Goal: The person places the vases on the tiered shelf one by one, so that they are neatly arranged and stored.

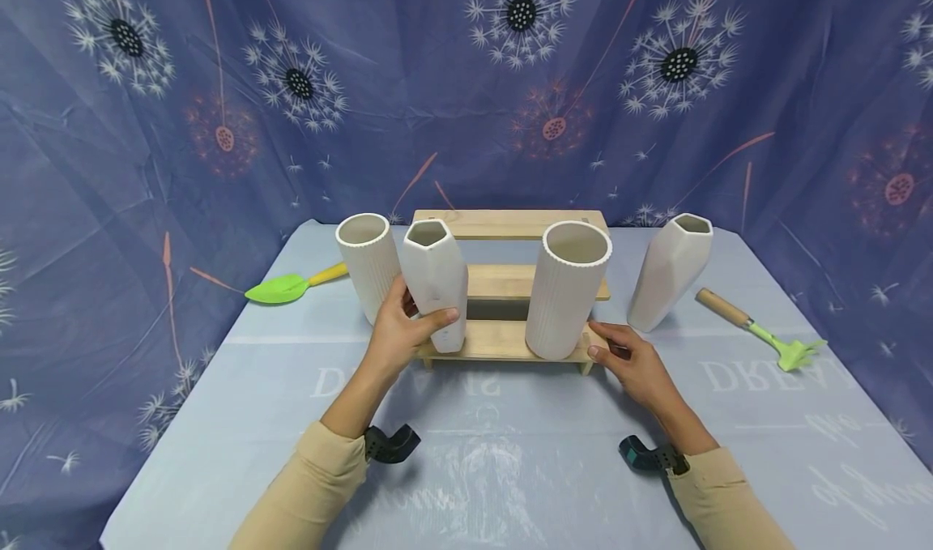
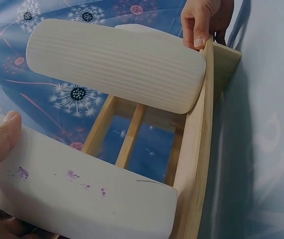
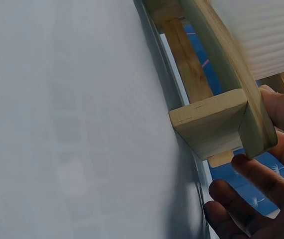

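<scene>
My left hand [image 1: 397, 331] grips a white faceted vase [image 1: 437, 279], thumb across its front, low on the body. The vase stands at the left part of the front step of a wooden tiered stand [image 1: 496, 339]. Purple smudges mark its side in the left wrist view. At the stand's right front corner, my right hand [image 1: 634, 364] pinches the end of the front board [image 3: 254, 107] between thumb and index finger, the other fingers loosely bent below. A ribbed white cylindrical vase [image 1: 564, 299] stands on the same step, just left of that hand.
Left of the stand is another ribbed vase [image 1: 372, 262], with a green trowel [image 1: 280, 289] with a yellow handle behind it. On the right stand a second faceted vase [image 1: 670, 270] and a small green hand rake [image 1: 761, 331]. A patterned blue curtain [image 1: 408, 88] hangs behind the table.
</scene>
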Demonstrator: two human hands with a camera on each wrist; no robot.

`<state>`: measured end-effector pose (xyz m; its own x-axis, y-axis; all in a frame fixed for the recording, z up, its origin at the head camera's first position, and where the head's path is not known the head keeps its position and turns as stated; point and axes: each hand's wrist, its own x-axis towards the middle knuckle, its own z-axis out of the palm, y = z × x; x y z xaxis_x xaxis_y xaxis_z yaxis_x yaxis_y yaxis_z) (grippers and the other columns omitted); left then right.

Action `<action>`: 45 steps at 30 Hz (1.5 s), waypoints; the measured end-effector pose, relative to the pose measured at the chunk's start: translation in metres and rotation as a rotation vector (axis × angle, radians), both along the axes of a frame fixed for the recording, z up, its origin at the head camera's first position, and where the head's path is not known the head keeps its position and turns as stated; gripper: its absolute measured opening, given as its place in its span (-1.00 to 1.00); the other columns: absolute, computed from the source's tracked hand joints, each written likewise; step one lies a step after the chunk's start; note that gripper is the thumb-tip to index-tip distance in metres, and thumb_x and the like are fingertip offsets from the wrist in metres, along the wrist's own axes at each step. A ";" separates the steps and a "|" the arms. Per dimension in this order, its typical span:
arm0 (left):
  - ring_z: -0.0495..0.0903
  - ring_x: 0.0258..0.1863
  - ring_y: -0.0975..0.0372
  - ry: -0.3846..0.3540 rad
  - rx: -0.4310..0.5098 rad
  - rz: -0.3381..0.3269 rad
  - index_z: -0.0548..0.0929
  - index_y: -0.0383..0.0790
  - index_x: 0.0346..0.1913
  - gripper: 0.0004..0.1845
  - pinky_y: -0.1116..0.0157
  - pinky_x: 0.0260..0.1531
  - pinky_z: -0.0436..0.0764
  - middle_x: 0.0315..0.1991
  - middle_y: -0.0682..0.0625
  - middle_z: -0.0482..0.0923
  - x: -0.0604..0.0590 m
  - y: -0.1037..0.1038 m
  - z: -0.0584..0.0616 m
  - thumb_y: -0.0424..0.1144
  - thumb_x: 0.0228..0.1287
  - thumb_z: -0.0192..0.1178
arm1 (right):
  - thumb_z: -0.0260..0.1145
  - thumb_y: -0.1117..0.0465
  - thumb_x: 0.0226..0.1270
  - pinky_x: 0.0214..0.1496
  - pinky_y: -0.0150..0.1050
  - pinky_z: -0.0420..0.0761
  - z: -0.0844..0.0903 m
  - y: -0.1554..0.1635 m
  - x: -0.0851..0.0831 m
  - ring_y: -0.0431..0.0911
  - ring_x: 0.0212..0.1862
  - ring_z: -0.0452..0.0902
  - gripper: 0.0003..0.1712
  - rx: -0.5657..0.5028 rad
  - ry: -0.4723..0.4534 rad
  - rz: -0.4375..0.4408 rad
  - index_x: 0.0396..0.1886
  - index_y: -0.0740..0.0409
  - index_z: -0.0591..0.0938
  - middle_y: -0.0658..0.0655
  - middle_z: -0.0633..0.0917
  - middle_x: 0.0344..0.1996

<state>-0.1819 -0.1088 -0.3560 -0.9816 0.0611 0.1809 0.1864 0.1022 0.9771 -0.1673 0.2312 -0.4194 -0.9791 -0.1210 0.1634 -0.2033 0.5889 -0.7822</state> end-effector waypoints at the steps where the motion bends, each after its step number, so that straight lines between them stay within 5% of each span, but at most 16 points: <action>1: 0.44 0.16 0.05 -0.001 -0.002 -0.003 0.26 -0.10 0.29 -0.21 0.08 0.20 0.38 0.19 -0.11 0.44 -0.001 0.001 0.000 -0.33 -0.01 0.43 | 0.26 0.20 0.31 0.09 -0.28 0.55 0.000 0.000 0.000 -0.29 0.04 0.44 -0.47 -0.003 0.004 0.001 0.25 0.27 0.46 0.31 0.51 0.17; 17: 0.47 0.17 0.06 -0.015 -0.002 -0.036 0.27 -0.13 0.26 -0.25 0.06 0.21 0.41 0.18 -0.09 0.45 -0.007 0.012 -0.005 -0.30 0.00 0.43 | 0.26 0.21 0.31 -0.01 -0.61 0.46 -0.002 0.002 -0.001 -0.29 0.04 0.44 -0.47 -0.036 0.010 0.017 0.25 0.30 0.45 0.34 0.50 0.18; 45: 0.45 0.21 0.06 -0.018 -0.017 -0.062 0.22 -0.14 0.29 -0.22 0.07 0.24 0.40 0.20 -0.09 0.41 -0.012 0.017 -0.007 -0.29 0.02 0.42 | 0.26 0.24 0.31 -0.06 -0.69 0.42 -0.004 0.001 0.000 -0.51 -0.04 0.40 -0.48 -0.066 0.034 0.027 0.24 0.33 0.46 0.36 0.50 0.15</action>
<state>-0.1937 -0.0918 -0.3628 -0.9790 0.1245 0.1617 0.1753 0.1079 0.9786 -0.1673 0.2325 -0.4231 -0.9694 -0.1349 0.2052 -0.2456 0.5300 -0.8116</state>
